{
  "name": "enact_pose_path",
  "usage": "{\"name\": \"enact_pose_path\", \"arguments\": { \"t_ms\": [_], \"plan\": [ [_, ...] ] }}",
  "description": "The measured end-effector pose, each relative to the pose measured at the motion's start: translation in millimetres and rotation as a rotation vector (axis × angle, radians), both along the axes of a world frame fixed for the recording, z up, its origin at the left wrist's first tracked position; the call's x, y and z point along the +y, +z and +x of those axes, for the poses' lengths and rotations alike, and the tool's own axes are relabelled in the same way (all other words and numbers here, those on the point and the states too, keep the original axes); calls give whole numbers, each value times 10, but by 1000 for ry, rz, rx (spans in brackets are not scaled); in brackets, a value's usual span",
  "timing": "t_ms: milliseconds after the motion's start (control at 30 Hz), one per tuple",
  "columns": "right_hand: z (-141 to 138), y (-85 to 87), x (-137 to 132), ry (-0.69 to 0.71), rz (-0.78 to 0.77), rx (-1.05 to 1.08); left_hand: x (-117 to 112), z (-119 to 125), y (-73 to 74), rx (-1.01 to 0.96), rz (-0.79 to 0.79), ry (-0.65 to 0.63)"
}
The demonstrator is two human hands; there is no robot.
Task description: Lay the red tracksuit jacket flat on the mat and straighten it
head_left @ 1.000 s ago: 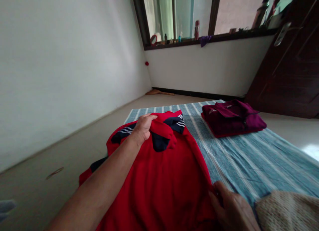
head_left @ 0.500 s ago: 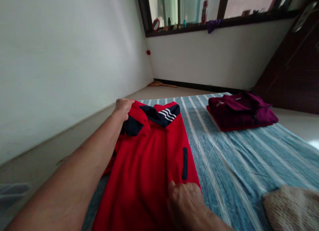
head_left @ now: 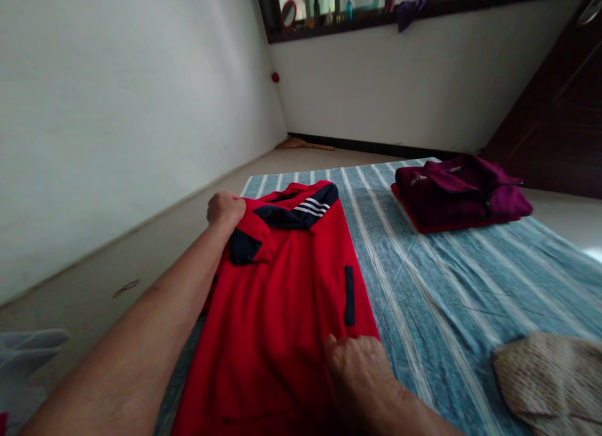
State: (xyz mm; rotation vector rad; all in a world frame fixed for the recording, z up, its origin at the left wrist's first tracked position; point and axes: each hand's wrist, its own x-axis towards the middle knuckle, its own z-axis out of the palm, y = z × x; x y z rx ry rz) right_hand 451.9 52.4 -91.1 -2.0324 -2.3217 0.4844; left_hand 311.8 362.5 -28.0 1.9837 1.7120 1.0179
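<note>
A red jacket (head_left: pixel 277 310) with navy panels and white stripes at one shoulder lies lengthwise on the bed, its right side folded inward along a straight edge. My left hand (head_left: pixel 226 209) is closed on the fabric at the far left shoulder, beside a navy patch. Closer to me, my right hand (head_left: pixel 360 367) grips the jacket's right edge, just below a dark strip on the red cloth. The fingertips of both hands are hidden by the cloth and the hands themselves.
Blue striped bedding (head_left: pixel 423 285) spreads beneath. At the far right sits a folded maroon garment (head_left: pixel 461 194) on a red one. A beige fuzzy item (head_left: pixel 550 379) lies near right. White walls, a dark door (head_left: pixel 555 116) and a window sill (head_left: pixel 338 25) with bottles surround the bed.
My left hand has pulled the jacket's far left shoulder slightly outward to the left, spreading the collar area. My right hand keeps its hold. The view has tilted down a little.
</note>
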Motion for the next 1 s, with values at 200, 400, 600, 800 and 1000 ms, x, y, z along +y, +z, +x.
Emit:
{"name": "enact_pose_path", "arguments": {
  "t_ms": [200,400,600,800,1000],
  "plan": [
    [160,19,-68,-94,120,184,-828,413,-331,309,142,-407],
    [853,72,260,-450,231,263,-1815,532,-829,327,49,-591],
    [1203,-226,880,-628,-58,559,-2120,412,-741,-166,-515,-217],
    [1194,-397,1137,-671,-205,787,-2006,524,-640,-501,-844,-93],
    [1200,-399,1125,-672,-207,869,-1750,642,-717,-433,-783,-151]
  ]
}}
